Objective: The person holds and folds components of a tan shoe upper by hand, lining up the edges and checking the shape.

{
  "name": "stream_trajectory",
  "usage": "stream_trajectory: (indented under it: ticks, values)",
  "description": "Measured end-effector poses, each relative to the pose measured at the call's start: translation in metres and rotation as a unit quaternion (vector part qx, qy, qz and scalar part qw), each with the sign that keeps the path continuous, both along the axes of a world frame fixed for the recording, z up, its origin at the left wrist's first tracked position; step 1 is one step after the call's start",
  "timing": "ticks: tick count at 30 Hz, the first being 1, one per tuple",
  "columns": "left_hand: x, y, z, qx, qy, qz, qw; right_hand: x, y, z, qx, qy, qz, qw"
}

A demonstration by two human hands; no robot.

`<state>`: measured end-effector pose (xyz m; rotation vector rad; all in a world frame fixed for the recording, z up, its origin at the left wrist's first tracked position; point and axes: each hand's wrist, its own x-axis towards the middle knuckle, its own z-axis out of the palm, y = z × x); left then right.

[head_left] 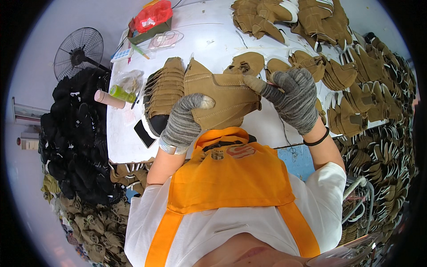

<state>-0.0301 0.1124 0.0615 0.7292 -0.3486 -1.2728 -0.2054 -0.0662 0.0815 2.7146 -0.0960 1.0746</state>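
Note:
In front of my chest I hold up a brown suede-like shoe upper (pixel 222 98) with pale stitching along its seams. My left hand (pixel 183 118), in a grey knit glove, closes on its lower left side, thumb lying on top. At its upper right edge, my gloved right hand (pixel 291 95) pinches the upper between thumb and fingers; the fingers beneath are hidden. Just left of the held piece, a row of stacked brown shoe uppers (pixel 167 84) lies on the white table (pixel 200 29). Another brown upper (pixel 249 61) sits right behind it.
More brown uppers (pixel 344 73) cover the table's right side and far right corner (pixel 262 18). At left are a black phone (pixel 144 134), a pink bottle (pixel 109 99), a green bottle (pixel 122 94) and a box with a red bag (pixel 153 18). A fan (pixel 79 53) stands beyond a black pile (pixel 80 142).

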Motion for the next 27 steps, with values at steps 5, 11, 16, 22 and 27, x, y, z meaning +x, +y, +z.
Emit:
stream_trajectory:
  ticks: [5, 11, 16, 22, 27]
  values:
    - [0.002, 0.002, 0.002, 0.014, -0.035, 0.019, 0.999, -0.004, 0.002, 0.002, 0.014, 0.077, -0.022, 0.997]
    - [0.004, 0.003, -0.01, -0.014, -0.093, 0.033, 0.995, 0.003, 0.004, -0.005, 0.164, 0.026, 0.006, 0.986]
    - [0.003, 0.001, -0.01, -0.041, -0.099, 0.026, 0.994, 0.006, 0.004, -0.012, 0.208, -0.035, 0.01, 0.977]
    - [0.003, 0.0, -0.01, -0.029, -0.156, 0.015, 0.987, -0.001, 0.004, -0.008, 0.112, 0.034, -0.035, 0.993]
    - [0.005, -0.001, -0.013, -0.001, -0.085, 0.001, 0.996, 0.0, 0.006, -0.005, 0.092, 0.074, -0.06, 0.991]
